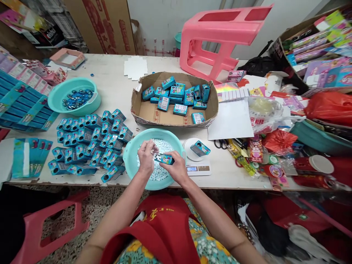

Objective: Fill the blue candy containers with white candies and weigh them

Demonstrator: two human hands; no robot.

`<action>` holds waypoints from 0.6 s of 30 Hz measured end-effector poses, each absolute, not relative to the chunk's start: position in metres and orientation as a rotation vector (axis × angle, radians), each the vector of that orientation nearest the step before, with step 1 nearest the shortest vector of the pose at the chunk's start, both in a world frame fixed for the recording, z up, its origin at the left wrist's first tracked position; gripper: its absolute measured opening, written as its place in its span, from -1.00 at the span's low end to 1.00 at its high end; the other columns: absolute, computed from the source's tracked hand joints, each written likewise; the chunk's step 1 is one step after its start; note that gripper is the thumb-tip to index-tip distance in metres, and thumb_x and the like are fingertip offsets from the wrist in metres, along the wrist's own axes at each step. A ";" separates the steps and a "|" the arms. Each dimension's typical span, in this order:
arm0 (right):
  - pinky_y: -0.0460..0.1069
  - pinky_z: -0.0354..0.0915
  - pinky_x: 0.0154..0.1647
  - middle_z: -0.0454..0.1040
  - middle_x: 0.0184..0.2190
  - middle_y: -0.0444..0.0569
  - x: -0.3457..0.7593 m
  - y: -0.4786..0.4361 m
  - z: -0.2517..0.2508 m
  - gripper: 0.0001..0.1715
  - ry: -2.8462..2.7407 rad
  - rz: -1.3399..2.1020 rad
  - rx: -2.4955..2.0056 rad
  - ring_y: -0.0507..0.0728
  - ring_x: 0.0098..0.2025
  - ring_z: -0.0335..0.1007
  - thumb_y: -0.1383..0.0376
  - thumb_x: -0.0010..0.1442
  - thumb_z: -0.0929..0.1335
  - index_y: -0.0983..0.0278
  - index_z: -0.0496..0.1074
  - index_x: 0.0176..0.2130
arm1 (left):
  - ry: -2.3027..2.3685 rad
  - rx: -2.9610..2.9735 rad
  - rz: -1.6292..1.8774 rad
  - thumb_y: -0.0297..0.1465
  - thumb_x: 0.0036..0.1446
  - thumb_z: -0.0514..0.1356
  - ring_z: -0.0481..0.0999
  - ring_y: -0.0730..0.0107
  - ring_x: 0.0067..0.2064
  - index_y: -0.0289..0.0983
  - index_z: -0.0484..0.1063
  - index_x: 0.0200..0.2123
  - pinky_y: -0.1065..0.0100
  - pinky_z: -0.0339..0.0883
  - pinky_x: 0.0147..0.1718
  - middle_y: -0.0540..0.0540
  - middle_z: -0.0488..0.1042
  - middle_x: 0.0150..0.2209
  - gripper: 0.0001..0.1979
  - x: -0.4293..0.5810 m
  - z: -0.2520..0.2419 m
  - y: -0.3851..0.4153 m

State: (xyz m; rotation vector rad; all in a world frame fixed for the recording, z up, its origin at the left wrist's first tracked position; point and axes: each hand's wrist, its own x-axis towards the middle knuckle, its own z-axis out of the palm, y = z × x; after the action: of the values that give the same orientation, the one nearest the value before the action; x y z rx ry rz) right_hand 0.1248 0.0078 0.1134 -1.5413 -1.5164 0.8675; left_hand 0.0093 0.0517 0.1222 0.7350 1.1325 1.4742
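Over a teal bowl of small white candies, my right hand grips a small blue box lying on its side. My left hand is closed in a pinch at the box's open left end, holding white candies. Just right of the bowl, another blue box rests on a small white scale. Several open blue boxes lie in rows to the left of the bowl.
A cardboard tray with several blue boxes sits behind the bowl. A second teal bowl holds blue pieces at the left. Flat blue cartons are stacked far left. A pink stool lies on the table; clutter and scissors lie at the right.
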 end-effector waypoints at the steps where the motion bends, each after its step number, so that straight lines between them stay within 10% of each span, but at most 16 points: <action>1: 0.02 0.29 -0.13 0.44 -0.27 -0.07 0.125 0.008 0.113 -0.64 -1.513 0.856 -1.554 0.15 -0.17 0.39 0.33 -0.07 0.46 0.23 0.47 -0.19 | 1.168 0.843 1.446 -0.28 0.04 0.25 0.35 0.46 -0.42 -0.26 0.36 -0.49 0.45 0.25 -0.41 0.00 0.34 -0.50 -0.80 0.010 0.118 0.049; 11: 0.04 0.31 -0.10 0.46 -0.24 -0.07 0.134 -0.011 0.099 -0.61 -1.391 0.941 -1.512 0.16 -0.16 0.40 0.22 -0.09 0.50 0.20 0.48 -0.20 | 1.339 0.444 1.159 -0.28 -0.05 0.29 0.19 0.61 -0.62 -0.31 0.34 -0.51 0.54 0.03 -0.64 0.03 0.32 -0.56 -0.76 -0.017 0.046 0.059; 18: 0.06 0.30 -0.04 0.46 -0.22 -0.07 0.145 -0.007 0.086 -0.57 -1.318 0.966 -1.470 0.16 -0.12 0.40 0.20 -0.11 0.51 0.20 0.50 -0.18 | 1.261 0.273 0.989 -0.14 -0.02 0.27 0.38 0.54 -0.55 -0.33 0.38 -0.43 0.51 0.24 -0.60 -0.05 0.38 -0.49 -0.66 -0.020 0.035 0.050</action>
State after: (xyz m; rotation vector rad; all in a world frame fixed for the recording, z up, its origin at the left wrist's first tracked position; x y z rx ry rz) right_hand 0.1445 -0.0067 0.0857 -1.4698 -1.3183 0.9660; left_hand -0.0200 0.0499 0.0352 0.2728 1.2606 0.9891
